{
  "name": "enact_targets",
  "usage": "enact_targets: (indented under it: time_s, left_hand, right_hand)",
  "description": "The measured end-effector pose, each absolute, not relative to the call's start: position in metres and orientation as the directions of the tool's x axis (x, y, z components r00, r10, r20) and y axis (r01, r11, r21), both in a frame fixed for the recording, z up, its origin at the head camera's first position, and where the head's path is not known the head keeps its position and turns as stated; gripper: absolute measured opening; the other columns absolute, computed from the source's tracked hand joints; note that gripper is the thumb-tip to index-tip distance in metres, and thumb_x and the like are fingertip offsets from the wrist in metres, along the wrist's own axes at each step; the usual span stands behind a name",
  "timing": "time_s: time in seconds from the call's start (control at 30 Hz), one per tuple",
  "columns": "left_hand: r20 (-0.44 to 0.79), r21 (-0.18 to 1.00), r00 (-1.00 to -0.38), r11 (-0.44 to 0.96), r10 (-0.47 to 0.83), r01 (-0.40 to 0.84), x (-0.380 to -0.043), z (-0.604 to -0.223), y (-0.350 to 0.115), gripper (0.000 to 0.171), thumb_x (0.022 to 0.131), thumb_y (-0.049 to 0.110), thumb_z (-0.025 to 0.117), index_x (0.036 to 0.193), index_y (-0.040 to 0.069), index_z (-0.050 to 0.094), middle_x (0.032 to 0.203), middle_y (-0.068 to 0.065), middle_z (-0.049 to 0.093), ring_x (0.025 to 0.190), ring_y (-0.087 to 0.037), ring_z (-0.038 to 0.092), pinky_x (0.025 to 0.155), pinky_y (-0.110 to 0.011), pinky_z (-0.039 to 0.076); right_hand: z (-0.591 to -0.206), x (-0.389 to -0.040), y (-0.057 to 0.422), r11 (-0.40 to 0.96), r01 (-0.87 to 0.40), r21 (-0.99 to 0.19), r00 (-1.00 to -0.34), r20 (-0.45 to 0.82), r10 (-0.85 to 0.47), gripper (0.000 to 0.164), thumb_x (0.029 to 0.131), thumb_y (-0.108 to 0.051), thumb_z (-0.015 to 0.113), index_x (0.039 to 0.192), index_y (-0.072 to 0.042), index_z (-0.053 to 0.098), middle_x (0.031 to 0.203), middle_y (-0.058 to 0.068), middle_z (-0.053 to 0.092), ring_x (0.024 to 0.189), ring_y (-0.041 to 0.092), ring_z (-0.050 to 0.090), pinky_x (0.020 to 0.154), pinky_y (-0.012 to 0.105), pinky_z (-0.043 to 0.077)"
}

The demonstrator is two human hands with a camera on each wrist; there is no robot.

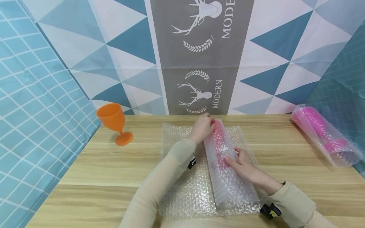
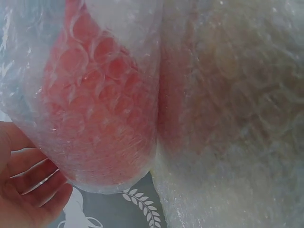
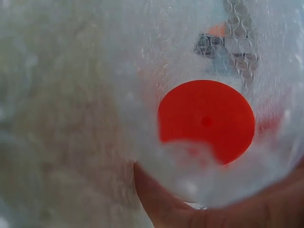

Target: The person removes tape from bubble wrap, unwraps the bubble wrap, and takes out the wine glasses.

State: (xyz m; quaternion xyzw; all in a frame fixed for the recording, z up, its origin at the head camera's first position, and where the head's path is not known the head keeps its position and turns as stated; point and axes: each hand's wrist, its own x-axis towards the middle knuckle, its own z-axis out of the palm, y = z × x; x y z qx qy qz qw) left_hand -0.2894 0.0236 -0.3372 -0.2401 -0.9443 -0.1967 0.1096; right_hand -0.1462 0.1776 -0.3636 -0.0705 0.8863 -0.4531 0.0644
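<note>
Currently gripping bubble-wrap roll (image 1: 223,180) w/ R hand (image 1: 244,168): thumb laid across top, fingers bent around right side. Touching roll's far left edge w/ L hand (image 1: 202,128), fingers loosely bent & a bit spread, tips against wrap per left wrist view; can't tell how firmly. Can see red goblet-like thing (image 1: 219,137) inside roll, toward far half, w/ rounded part nearer L hand & flat red disc (image 3: 206,118) facing near end, acc. to right wrist view. Got roll lying slantwise across right part of flat bubble-wrap sheet (image 1: 186,193), spread approx. mid of wood-look table (image 1: 99,177). Got orange goblet (image 1: 112,118) standing on its foot, far left, well apart from sheet. Also got pink goblet (image 1: 315,125) lying far right, wrapped in clear bubble wrap, near table's right edge. Wearing beige sleeves (image 1: 159,183), w/ small blk device (image 1: 192,163) at L wrist & 2nd blk device (image 1: 268,211) at R wrist. Backed by triangle-print cloth (image 1: 128,41) w/ gray strip (image 1: 196,60) down middle, bearing white deer heads, leaf sprigs & "MODERN" txt sideways. Bordered left by blue grid-pattern cloth (image 1: 34,110), & right by teal cloth (image 1: 342,91).
</note>
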Motion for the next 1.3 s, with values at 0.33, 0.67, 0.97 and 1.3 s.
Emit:
enact_targets:
  time_s: [0.33, 0.67, 0.97, 1.3]
  left_hand:
    - [0.326, 0.308, -0.859, 0.814, 0.396, 0.492, -0.290, -0.338, 0.025, 0.018, 0.086, 0.013, 0.057, 0.099, 0.007, 0.069, 0.098, -0.005, 0.062, 0.091, -0.019, 0.057, 0.084, -0.028, 0.047]
    - [0.308, 0.295, -0.863, 0.822, 0.400, 0.486, -0.288, -0.340, 0.024, 0.019, 0.088, 0.016, 0.057, 0.101, 0.009, 0.069, 0.098, -0.005, 0.059, 0.090, -0.017, 0.054, 0.082, -0.027, 0.047]
    - [0.285, 0.332, -0.875, 0.816, 0.390, 0.472, -0.291, -0.337, 0.025, 0.018, 0.086, 0.015, 0.059, 0.100, 0.010, 0.070, 0.103, -0.006, 0.061, 0.098, -0.020, 0.056, 0.090, -0.031, 0.045]
    - [0.289, 0.374, -0.887, 0.810, 0.361, 0.452, -0.292, -0.339, 0.022, 0.018, 0.085, 0.016, 0.061, 0.100, 0.011, 0.070, 0.100, -0.004, 0.062, 0.094, -0.018, 0.058, 0.088, -0.026, 0.046]
  right_hand:
    - [-0.365, -0.144, 0.180, 0.597, -0.095, -0.797, -0.979, -0.035, -0.203, 0.071, 0.094, -0.032, 0.045, 0.131, 0.020, 0.013, 0.127, 0.043, 0.026, 0.121, 0.051, 0.029, 0.100, 0.058, 0.027]
    - [-0.361, -0.148, 0.185, 0.598, -0.138, -0.789, -0.960, -0.043, -0.277, 0.071, 0.093, -0.034, 0.047, 0.130, 0.019, 0.016, 0.116, 0.036, 0.045, 0.111, 0.045, 0.045, 0.095, 0.055, 0.037]
    - [-0.338, -0.158, 0.199, 0.612, 0.002, -0.791, -0.896, -0.274, -0.351, 0.070, 0.092, -0.039, 0.047, 0.133, 0.009, 0.016, 0.118, 0.029, 0.043, 0.104, 0.038, 0.050, 0.075, 0.044, 0.050]
    - [-0.319, -0.182, 0.210, 0.614, 0.003, -0.789, -0.894, -0.277, -0.351, 0.066, 0.095, -0.038, 0.040, 0.134, 0.010, 0.017, 0.128, 0.033, 0.035, 0.112, 0.044, 0.045, 0.080, 0.046, 0.051]
